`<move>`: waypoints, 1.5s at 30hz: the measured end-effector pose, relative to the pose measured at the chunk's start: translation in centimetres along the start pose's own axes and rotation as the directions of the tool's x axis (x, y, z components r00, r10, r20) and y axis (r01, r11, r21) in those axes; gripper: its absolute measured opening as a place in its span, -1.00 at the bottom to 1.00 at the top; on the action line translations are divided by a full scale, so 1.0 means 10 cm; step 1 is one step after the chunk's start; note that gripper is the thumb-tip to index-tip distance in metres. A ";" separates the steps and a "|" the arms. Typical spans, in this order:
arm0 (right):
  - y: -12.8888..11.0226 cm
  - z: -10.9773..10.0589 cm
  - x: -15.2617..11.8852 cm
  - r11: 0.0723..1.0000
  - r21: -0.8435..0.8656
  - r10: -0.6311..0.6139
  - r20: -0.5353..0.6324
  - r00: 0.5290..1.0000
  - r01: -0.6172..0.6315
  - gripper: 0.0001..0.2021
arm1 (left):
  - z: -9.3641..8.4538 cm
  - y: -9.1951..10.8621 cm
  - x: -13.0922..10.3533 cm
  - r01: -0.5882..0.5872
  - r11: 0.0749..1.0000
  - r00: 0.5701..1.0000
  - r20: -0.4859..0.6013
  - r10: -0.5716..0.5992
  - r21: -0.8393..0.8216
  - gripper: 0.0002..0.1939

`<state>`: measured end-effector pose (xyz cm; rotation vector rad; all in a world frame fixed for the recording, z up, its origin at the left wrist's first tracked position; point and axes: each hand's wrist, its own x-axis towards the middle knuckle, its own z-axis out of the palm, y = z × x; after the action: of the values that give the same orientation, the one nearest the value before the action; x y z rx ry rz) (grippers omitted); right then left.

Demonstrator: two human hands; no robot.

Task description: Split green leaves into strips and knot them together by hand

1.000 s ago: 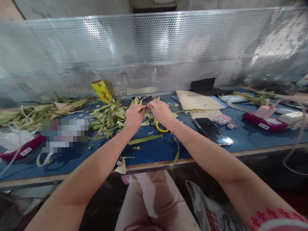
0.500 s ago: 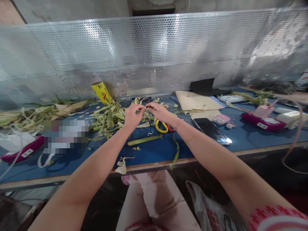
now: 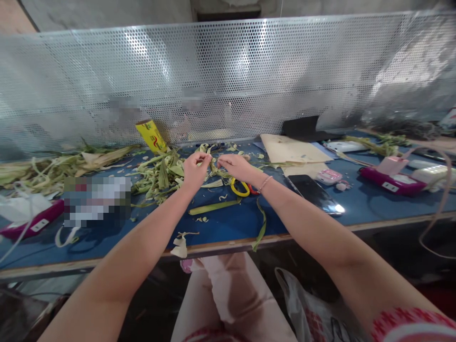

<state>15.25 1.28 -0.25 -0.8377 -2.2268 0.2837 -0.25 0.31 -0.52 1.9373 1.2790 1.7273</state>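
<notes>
Over the blue table, my left hand [image 3: 196, 169] has its fingers pinched together near a heap of pale green husk pieces [image 3: 156, 178]. My right hand [image 3: 235, 167] is a little to the right, fingertips also pinched, with a small gap between the hands. What either pinch holds is too small to make out. Scissors with yellow and red handles [image 3: 240, 188] lie just below my right hand. A flat green husk strip [image 3: 214, 207] lies nearer the front, and a curled green leaf [image 3: 261, 225] hangs over the table's front edge.
A yellow can [image 3: 151, 136] leans by the perforated metal screen [image 3: 228, 71]. To the right lie brown paper [image 3: 294, 151], a black phone [image 3: 315, 194], a pink case [image 3: 329, 176] and a purple power strip [image 3: 392, 183]. Another purple strip [image 3: 41, 221] is at left.
My hands have moved slightly apart, opening a gap between their fingertips. The things on the table have stayed in place.
</notes>
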 end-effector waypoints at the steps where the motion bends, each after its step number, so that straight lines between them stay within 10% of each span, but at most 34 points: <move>1: 0.00 0.00 0.00 1.000 -0.025 -0.016 0.018 1.000 0.016 -0.77 | 0.00 -0.01 0.00 -0.003 1.000 1.000 -0.005 0.003 0.022 -0.88; 29: -0.26 0.02 -0.02 0.933 -0.319 -0.081 0.266 0.961 0.167 -0.74 | 0.15 -0.11 0.01 0.267 0.918 0.955 -0.048 -0.293 -0.294 -0.87; 40: -0.16 -0.06 -0.07 0.923 -0.342 -0.023 0.407 0.913 0.176 -0.73 | 0.13 -0.07 0.01 0.436 0.879 0.895 0.193 -0.402 -0.193 -0.84; 45: -0.04 0.03 -0.09 0.926 -0.378 0.092 0.278 0.956 0.021 -0.68 | 0.03 -0.10 0.01 0.230 0.971 0.905 0.353 -0.238 0.065 -0.87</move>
<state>15.29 0.41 -0.80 -1.1001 -2.5932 -0.0140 -0.45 1.04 -1.16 1.9060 1.3286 1.1819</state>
